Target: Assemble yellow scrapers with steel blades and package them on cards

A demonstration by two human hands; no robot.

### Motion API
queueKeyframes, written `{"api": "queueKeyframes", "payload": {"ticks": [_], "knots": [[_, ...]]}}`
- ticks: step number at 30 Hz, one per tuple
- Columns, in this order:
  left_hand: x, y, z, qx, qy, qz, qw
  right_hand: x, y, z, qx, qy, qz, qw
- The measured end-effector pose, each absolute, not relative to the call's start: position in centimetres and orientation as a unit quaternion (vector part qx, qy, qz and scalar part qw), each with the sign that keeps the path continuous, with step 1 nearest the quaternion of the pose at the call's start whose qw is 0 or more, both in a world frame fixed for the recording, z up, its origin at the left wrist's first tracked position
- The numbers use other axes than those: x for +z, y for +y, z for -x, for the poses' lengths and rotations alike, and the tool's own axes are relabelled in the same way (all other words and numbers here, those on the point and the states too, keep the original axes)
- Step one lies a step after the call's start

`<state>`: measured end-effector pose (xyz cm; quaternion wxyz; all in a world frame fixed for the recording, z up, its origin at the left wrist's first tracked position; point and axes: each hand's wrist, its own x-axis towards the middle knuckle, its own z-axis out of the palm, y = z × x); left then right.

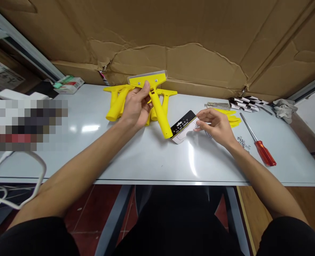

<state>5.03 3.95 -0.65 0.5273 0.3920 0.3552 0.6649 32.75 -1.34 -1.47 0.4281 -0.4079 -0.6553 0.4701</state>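
My left hand (137,106) is closed round the neck of a yellow scraper (160,112). Its wide blade edge points up and away, and its handle slants down to the right. Between the fingers of my right hand (214,124) is a black and white packaging card (185,127) with a hang hole and printed text. The card's left corner meets the handle's end in the view; whether they touch, I cannot tell. Behind my left hand lie several more yellow scrapers (117,103), partly hidden by it.
Right of my right hand are yellow parts (233,119), small screws (243,143) and a red-handled screwdriver (264,153). Farther back lie folded cards (246,103), metal blades (218,105) and a grey cloth (284,108). A small box (70,86) and white cable (41,163) are left. Cardboard (173,64) walls the back.
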Motion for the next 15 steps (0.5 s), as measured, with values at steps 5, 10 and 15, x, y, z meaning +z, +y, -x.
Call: {"api": "queueKeyframes", "payload": {"ticks": [5, 10, 15], "knots": [[-1.11, 4.33, -4.68, 0.658, 0.368, -0.411, 0.512, -1.41, -1.82, -32.59, 0.477, -0.662, 0.417, 0.399], [-1.37, 4.04, -5.26, 0.664, 0.356, -0.423, 0.504, -2.01, -1.79, -32.28, 0.498, -0.661, 0.409, 0.385], [-1.01, 3.65, -5.56, 0.669, 0.34, -0.423, 0.509, -1.91, -2.03, -31.98, 0.475, -0.687, 0.418, 0.359]]}}
